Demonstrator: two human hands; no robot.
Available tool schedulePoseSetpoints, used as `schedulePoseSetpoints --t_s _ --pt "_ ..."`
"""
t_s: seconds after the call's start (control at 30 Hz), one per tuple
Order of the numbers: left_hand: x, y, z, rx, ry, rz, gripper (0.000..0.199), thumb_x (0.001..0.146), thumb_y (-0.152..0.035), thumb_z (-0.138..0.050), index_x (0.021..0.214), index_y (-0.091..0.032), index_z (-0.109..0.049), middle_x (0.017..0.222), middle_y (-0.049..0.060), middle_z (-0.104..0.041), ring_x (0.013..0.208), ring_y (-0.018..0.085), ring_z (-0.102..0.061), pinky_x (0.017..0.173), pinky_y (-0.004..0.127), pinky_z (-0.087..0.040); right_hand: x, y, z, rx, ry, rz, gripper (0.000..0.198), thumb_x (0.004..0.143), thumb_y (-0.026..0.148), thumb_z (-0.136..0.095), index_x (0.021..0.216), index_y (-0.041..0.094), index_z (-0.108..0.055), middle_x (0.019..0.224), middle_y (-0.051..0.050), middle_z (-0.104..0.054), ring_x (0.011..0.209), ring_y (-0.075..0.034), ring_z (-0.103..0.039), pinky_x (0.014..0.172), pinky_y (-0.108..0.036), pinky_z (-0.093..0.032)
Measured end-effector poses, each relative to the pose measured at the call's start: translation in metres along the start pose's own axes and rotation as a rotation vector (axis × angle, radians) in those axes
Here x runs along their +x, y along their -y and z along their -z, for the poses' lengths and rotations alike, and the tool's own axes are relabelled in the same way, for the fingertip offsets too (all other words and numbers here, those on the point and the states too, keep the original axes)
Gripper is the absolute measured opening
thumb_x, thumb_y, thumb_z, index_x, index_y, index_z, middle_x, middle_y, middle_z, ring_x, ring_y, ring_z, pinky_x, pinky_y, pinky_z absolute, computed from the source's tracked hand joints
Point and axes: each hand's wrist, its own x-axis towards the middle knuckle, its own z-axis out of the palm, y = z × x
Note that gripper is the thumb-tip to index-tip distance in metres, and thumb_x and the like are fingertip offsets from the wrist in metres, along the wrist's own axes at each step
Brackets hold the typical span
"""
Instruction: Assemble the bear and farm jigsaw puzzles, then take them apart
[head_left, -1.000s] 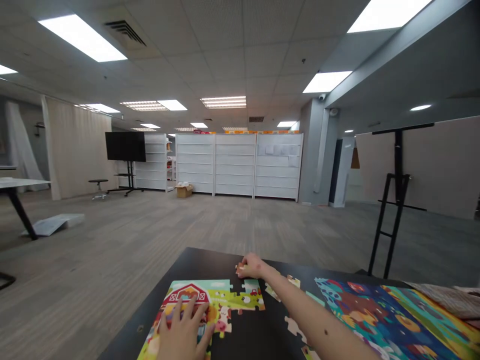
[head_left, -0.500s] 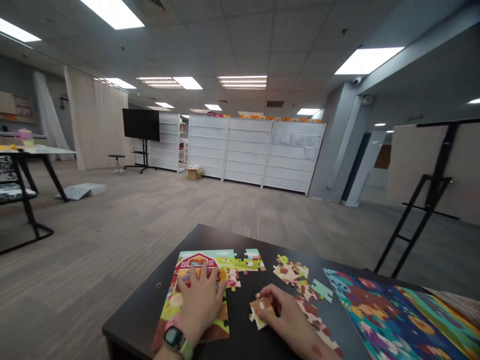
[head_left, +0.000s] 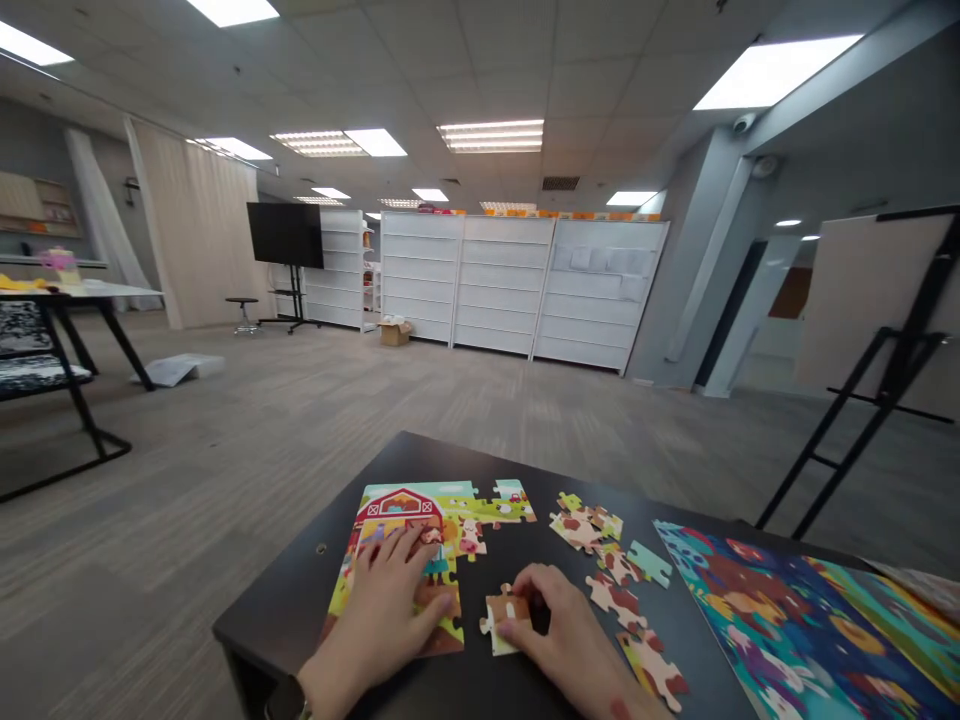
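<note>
A partly joined farm jigsaw puzzle (head_left: 420, 495) with a red barn lies on the dark table. My left hand (head_left: 394, 595) rests on it with the fingers spread, covering its lower left part. Just right of the joined part, my right hand (head_left: 559, 630) pinches a brown and cream puzzle piece (head_left: 504, 622) between thumb and fingers. A narrow gap of table separates that piece from the joined puzzle. Loose puzzle pieces (head_left: 577, 528) with brown cow patches lie beyond and to the right of my right hand, beside a pale green piece (head_left: 649, 562).
A colourful dark blue picture sheet (head_left: 780, 620) covers the table's right side. Past the dark table (head_left: 277, 590) stand white shelves (head_left: 499, 285), a black screen (head_left: 285, 236) on a stand, and a black easel (head_left: 862, 420) at the right. A white-topped table (head_left: 97, 292) is at far left.
My right hand has moved slightly left with the piece, turning it straighter and closer to the joined puzzle. My left hand has slid down and left, uncovering more of the barn.
</note>
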Motion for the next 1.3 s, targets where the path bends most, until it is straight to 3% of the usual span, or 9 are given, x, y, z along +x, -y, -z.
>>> schedulePoseSetpoints --t_s 0.37,0.43,0.53,0.7,0.8,0.9,1.07,1.23,1.3 --pt "0.002 0.018 -0.017 0.076 0.052 -0.018 0.059 0.089 -0.06 -0.052 0.143 -0.035 -0.052 0.157 0.003 -0.04 0.144 0.034 -0.035 0.116 0.059 -0.025 -0.011 -0.004 0.006 -0.044 -0.023 0.068 0.013 0.074 0.024 -0.074 0.082 0.022 -0.064 0.097 -0.001 -0.063 0.096 -0.018 -0.058 0.084 -0.025 -0.041" --pt "0.003 0.02 -0.017 0.085 0.078 -0.019 0.059 0.089 -0.06 -0.051 0.144 -0.037 -0.051 0.157 0.002 -0.039 0.145 0.034 -0.035 0.116 0.058 -0.026 -0.006 -0.011 0.023 -0.08 -0.05 0.081 0.006 0.087 0.025 -0.061 0.084 0.022 -0.065 0.097 -0.002 -0.064 0.095 -0.018 -0.059 0.085 -0.025 -0.041" --pt "0.004 0.021 -0.016 0.084 0.078 -0.028 0.058 0.089 -0.058 -0.052 0.143 -0.037 -0.051 0.156 0.002 -0.04 0.144 0.034 -0.036 0.115 0.059 -0.027 0.003 -0.032 0.069 -0.186 -0.091 -0.026 0.028 0.098 0.022 -0.038 0.09 0.021 -0.065 0.095 -0.003 -0.067 0.093 -0.017 -0.061 0.083 -0.026 -0.041" --pt "0.005 0.022 -0.018 0.09 0.055 -0.035 0.058 0.088 -0.058 -0.053 0.141 -0.036 -0.054 0.155 0.002 -0.042 0.142 0.036 -0.038 0.114 0.06 -0.028 -0.007 -0.072 0.131 -0.272 0.088 -0.276 0.012 0.081 0.023 -0.059 0.07 0.019 -0.063 0.073 -0.002 -0.066 0.072 -0.018 -0.061 0.062 -0.026 -0.037" --pt "0.005 0.027 -0.023 0.094 0.044 -0.056 0.058 0.088 -0.059 -0.052 0.142 -0.036 -0.053 0.154 0.002 -0.042 0.142 0.036 -0.039 0.114 0.061 -0.029 -0.024 -0.074 0.129 -0.244 0.2 -0.348 0.026 0.06 0.032 -0.08 0.075 0.02 -0.063 0.071 0.001 -0.066 0.066 -0.018 -0.06 0.054 -0.024 -0.034" --pt "0.005 0.034 -0.03 0.11 0.018 -0.076 0.059 0.089 -0.06 -0.052 0.143 -0.036 -0.051 0.155 0.002 -0.04 0.143 0.036 -0.037 0.113 0.06 -0.03 -0.039 -0.062 0.115 -0.262 0.193 -0.362 0.051 0.05 0.039 -0.086 0.09 0.021 -0.062 0.088 0.0 -0.068 0.079 -0.021 -0.061 0.06 -0.025 -0.037" --pt "0.007 0.04 -0.036 0.111 0.034 -0.082 0.058 0.09 -0.061 -0.05 0.144 -0.038 -0.05 0.156 0.001 -0.039 0.143 0.035 -0.038 0.113 0.059 -0.031 -0.057 -0.044 0.103 -0.277 0.212 -0.314 0.042 0.061 0.022 -0.07 0.1 0.022 -0.059 0.098 -0.003 -0.065 0.087 -0.022 -0.06 0.067 -0.027 -0.039" --pt "0.007 0.035 -0.031 0.072 0.036 -0.073 0.059 0.089 -0.06 -0.053 0.142 -0.036 -0.053 0.155 0.003 -0.041 0.142 0.037 -0.039 0.112 0.06 -0.032 -0.06 -0.041 0.103 -0.146 0.286 -0.06 0.037 0.069 0.013 -0.06 0.104 0.026 -0.06 0.103 0.0 -0.064 0.089 -0.017 -0.06 0.075 -0.025 -0.045" --pt "0.007 0.03 -0.026 0.068 0.037 -0.069 0.058 0.089 -0.059 -0.053 0.142 -0.035 -0.053 0.154 0.004 -0.042 0.141 0.037 -0.04 0.112 0.06 -0.032 -0.049 -0.047 0.103 -0.112 0.225 0.02 0.036 0.074 0.01 -0.054 0.106 0.026 -0.061 0.107 -0.001 -0.064 0.095 -0.017 -0.061 0.084 -0.027 -0.047"
